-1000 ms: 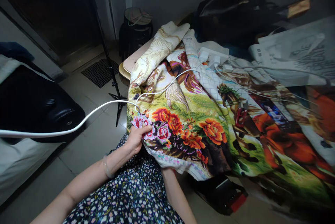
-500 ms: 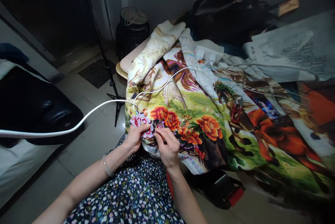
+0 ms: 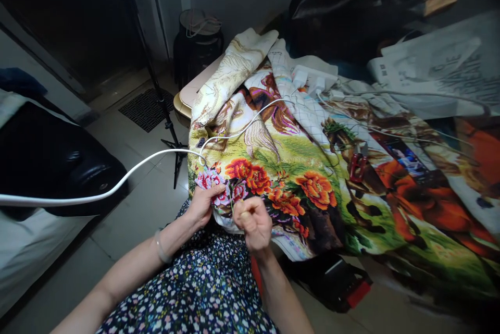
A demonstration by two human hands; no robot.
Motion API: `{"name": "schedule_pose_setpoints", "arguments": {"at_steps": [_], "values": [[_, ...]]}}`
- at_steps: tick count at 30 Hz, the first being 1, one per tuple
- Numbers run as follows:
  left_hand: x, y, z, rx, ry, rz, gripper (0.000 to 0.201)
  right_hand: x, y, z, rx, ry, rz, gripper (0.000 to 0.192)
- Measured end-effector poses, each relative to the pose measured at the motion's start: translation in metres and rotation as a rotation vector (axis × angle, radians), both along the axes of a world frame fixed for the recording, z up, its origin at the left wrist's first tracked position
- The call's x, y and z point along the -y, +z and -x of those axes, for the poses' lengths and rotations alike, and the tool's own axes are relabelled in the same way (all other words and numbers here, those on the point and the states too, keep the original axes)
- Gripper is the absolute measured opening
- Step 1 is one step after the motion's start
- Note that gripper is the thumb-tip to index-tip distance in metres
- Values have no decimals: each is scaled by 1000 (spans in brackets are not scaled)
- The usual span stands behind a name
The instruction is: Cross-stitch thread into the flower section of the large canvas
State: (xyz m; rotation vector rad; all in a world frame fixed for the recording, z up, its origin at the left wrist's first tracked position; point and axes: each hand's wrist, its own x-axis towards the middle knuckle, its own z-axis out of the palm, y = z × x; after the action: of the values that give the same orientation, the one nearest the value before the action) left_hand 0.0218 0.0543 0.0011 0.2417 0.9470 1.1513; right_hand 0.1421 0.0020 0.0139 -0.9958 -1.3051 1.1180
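Close together, my left grip [image 3: 202, 205] pinches the embroidered cloth [image 3: 302, 154] at its pink flowers [image 3: 211, 180], while my right grip [image 3: 253, 221] is clenched on a fine green thread [image 3: 232, 197]. Beyond, the cloth drapes over the desk [image 3: 196, 88]; red-handled scissors [image 3: 358, 168] lie farther right.

Right grip [image 3: 255, 222] curled beside left grip [image 3: 200, 206]

Stitched cloth [image 3: 299, 152] — rough, matt; cable [image 3: 78, 201] — smooth plastic; blurred pale bag [image 3: 422, 65] smooth, perhaps plastic.
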Motion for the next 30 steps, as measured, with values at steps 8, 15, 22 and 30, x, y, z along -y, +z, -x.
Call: {"name": "schedule_pose_setpoints", "arguments": {"at_steps": [8,15,22,30], "values": [[0,1,-2,-4,10,18,45,-8,-6,-2,74,-82,235,22],[0,0,-1,-7,18,35,36,-26,-6,-6,332,-175,246,24],[0,-2,-1,-3,17,46,37,-27,-5,-4,394,-184,206,26],[0,-4,-2,-9,26,27,43,-29,-4,-2,486,-206,180,28]]}}
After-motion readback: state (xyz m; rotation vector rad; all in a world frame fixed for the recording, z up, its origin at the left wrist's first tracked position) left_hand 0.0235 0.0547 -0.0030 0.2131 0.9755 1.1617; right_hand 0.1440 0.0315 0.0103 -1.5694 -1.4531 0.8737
